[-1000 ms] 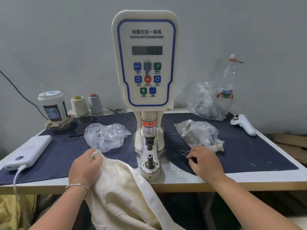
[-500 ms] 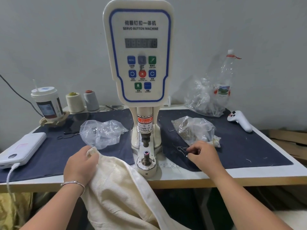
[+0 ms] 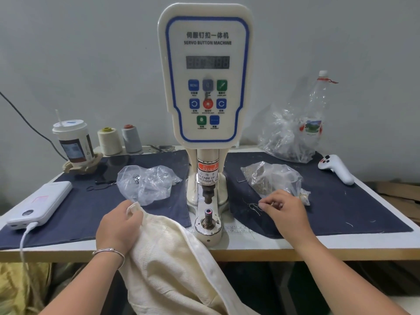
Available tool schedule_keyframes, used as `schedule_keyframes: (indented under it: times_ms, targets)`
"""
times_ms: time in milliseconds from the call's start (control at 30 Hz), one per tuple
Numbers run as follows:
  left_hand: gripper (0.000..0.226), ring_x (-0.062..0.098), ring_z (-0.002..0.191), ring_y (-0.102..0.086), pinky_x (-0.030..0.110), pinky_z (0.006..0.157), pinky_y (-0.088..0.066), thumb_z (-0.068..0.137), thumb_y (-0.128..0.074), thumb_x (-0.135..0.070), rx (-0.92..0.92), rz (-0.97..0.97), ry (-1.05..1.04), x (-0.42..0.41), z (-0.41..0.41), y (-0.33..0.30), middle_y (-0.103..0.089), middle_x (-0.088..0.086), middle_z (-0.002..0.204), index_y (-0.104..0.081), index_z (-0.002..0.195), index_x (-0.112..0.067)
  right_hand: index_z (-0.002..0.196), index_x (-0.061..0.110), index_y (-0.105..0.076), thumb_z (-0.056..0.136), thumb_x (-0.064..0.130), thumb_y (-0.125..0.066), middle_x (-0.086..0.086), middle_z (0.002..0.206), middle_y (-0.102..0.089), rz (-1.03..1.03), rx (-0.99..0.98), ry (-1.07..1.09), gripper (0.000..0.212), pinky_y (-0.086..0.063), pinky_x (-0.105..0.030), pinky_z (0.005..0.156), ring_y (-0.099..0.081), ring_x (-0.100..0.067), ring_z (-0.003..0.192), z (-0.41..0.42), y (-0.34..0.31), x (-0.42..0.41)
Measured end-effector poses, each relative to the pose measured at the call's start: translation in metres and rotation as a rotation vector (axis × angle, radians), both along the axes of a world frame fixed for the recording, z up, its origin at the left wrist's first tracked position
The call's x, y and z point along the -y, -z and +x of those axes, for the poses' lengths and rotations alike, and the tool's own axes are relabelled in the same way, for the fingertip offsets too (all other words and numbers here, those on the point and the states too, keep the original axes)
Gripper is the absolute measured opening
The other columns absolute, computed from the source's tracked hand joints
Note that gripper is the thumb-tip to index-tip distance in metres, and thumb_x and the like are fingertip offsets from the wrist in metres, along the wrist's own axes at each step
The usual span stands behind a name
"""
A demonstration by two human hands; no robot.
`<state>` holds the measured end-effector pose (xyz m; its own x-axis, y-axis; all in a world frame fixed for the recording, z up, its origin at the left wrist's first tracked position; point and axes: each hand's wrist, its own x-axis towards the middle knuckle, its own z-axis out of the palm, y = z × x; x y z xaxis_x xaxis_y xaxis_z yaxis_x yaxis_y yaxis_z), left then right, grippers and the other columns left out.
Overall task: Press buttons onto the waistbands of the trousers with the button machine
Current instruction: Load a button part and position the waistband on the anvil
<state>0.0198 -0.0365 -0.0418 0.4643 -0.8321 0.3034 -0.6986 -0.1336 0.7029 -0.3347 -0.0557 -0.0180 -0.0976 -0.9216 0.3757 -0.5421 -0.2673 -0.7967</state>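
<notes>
The white servo button machine (image 3: 205, 71) stands in the middle of the table, its lower die (image 3: 208, 223) at the front edge. Cream trousers (image 3: 172, 264) hang over the table edge just left of the die. My left hand (image 3: 119, 226) grips the waistband end, which sticks up above the fingers. My right hand (image 3: 285, 212) rests on the dark blue mat right of the machine, fingertips curled and pinched beside a small tangle of thread. What the fingers hold is too small to see. A clear bag of metal parts (image 3: 271, 178) lies just behind that hand.
Another clear bag of buttons (image 3: 147, 183) lies left of the machine. A white power bank (image 3: 41, 204) with cable sits at the left edge. A lidded cup (image 3: 72, 142) and two thread cones (image 3: 120, 139) stand at the back left. A white controller (image 3: 336, 168) and a plastic bottle (image 3: 314, 114) are at the back right.
My right hand has moved slightly back along the mat toward the bag of parts. My left hand keeps its grip on the waistband. The view has shifted a little.
</notes>
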Motion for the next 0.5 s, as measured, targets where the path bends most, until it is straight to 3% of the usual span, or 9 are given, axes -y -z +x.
schedule_keyframes:
  times_ms: [100, 233, 500]
  targets:
    - [0.029, 0.023, 0.057, -0.043, 0.030, 0.052, -0.030, 0.089, -0.049, -0.018, 0.008, -0.004, -0.019, 0.001, 0.001, 0.002, -0.048, 0.004, 0.057, -0.041, 0.061, -0.017, 0.070, 0.025, -0.073, 0.079, 0.010, -0.075, 0.008, 0.078, -0.066, -0.019, 0.064, -0.124, 0.018, -0.042, -0.009, 0.064, -0.057, -0.001, 0.070, 0.032, -0.018, -0.011]
    - [0.028, 0.022, 0.058, -0.043, 0.030, 0.052, -0.031, 0.089, -0.048, -0.020, 0.006, 0.003, -0.024, 0.002, 0.001, 0.002, -0.049, 0.004, 0.059, -0.042, 0.062, -0.016, 0.074, 0.010, -0.073, 0.079, 0.005, -0.075, 0.005, 0.074, -0.066, -0.025, 0.059, -0.287, 0.008, -0.041, -0.011, 0.061, -0.053, -0.003, 0.062, 0.067, -0.027, -0.022]
    - [0.028, 0.021, 0.057, -0.044, 0.030, 0.052, -0.030, 0.089, -0.048, -0.020, 0.009, -0.002, -0.024, 0.001, 0.002, 0.001, -0.051, 0.004, 0.059, -0.043, 0.062, -0.015, 0.076, 0.015, -0.073, 0.080, 0.014, -0.077, 0.001, 0.070, -0.060, 0.019, -0.012, -0.313, 0.006, -0.041, -0.011, 0.057, -0.049, -0.001, 0.060, 0.086, -0.028, -0.019]
